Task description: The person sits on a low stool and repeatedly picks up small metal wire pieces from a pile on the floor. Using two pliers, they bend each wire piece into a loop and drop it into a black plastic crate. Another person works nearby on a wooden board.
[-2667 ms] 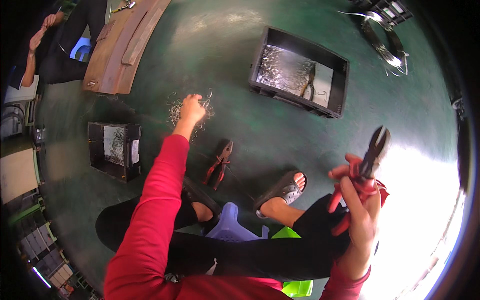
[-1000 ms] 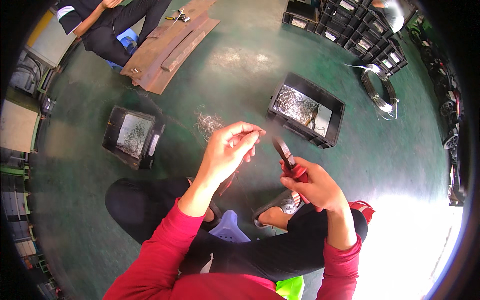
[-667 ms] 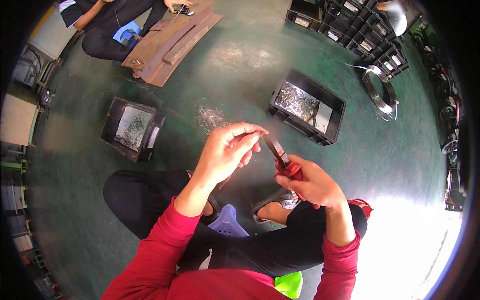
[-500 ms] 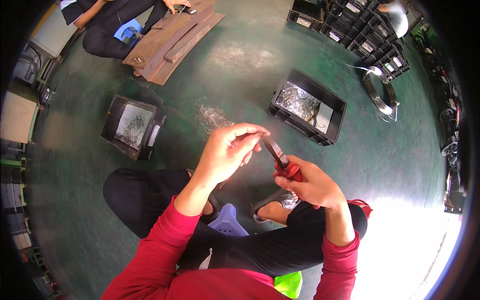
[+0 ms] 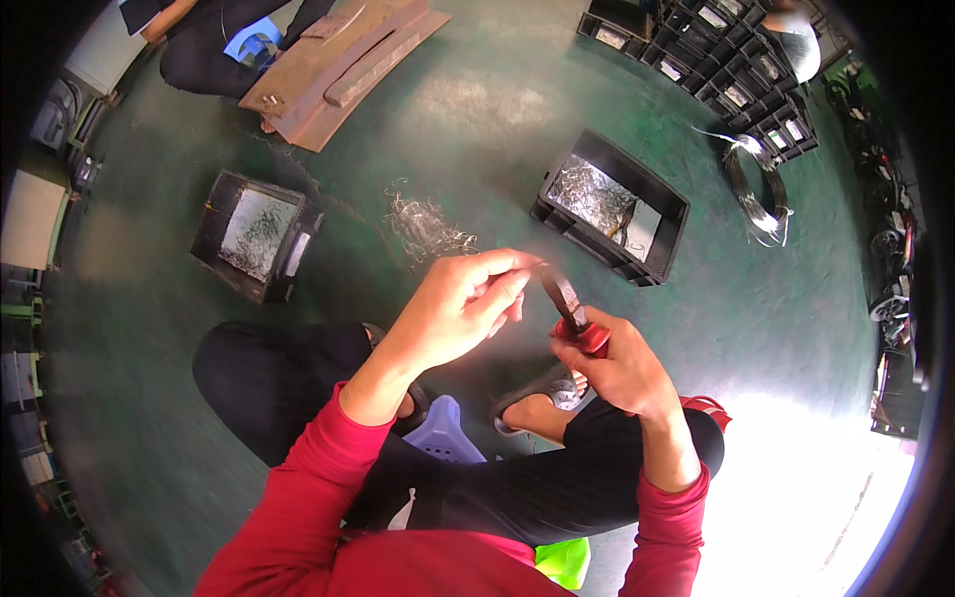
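My right hand (image 5: pixel 615 360) grips red-handled pliers (image 5: pixel 569 306), their dark jaws pointing up and left. My left hand (image 5: pixel 460 303) is raised beside them, its fingertips pinched together at the jaw tips; whatever thin piece it pinches is too small to make out. Both hands hover above my crossed legs in black trousers. On the green floor beyond the hands lies a loose pile of thin wire pieces (image 5: pixel 426 224).
A black crate (image 5: pixel 611 205) with wire pieces stands ahead right, another black crate (image 5: pixel 255 235) ahead left. A wire coil (image 5: pixel 756 189) and stacked black crates (image 5: pixel 726 70) lie far right. Rusty metal plates (image 5: pixel 338 62) and a seated person (image 5: pixel 214 40) are at top left. A purple stool (image 5: pixel 446 430) is under me.
2.7 s ago my left hand reached down to the wire pile while my right held the pliers off to the right. Since then both hands came together in front of me and stay there.
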The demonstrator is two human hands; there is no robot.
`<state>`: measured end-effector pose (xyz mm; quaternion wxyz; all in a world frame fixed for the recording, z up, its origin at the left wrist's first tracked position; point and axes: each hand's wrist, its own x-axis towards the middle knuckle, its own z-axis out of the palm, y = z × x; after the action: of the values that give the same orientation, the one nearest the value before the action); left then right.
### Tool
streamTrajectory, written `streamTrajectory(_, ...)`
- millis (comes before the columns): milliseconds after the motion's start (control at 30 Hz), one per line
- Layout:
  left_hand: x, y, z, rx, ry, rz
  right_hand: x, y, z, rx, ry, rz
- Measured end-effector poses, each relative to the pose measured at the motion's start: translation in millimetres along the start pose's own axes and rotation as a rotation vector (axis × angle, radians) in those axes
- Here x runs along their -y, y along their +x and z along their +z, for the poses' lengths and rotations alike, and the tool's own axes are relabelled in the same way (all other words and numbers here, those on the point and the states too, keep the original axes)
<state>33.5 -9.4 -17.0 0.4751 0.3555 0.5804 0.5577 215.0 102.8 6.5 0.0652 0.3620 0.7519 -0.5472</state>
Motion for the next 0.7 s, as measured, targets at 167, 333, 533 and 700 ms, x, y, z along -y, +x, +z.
streamTrajectory(167,6.4,-3.4,4.4,0.0,0.116,0.078,-6.9,4.6,7.4,-0.119,-0.093,-0.08)
streamTrajectory(333,11.5,-9.1,8.2,-0.097,0.251,0.198,-10.4,11.8,13.3,-0.197,-0.134,-0.132)
streamTrajectory(533,15.6,-11.0,9.2,-0.167,0.296,0.271,-9.5,19.2,18.8,-0.258,-0.183,-0.168)
streamTrajectory(700,17.4,-12.5,12.1,-0.21,0.309,0.271,-12.7,23.7,21.4,-0.298,-0.204,-0.195)
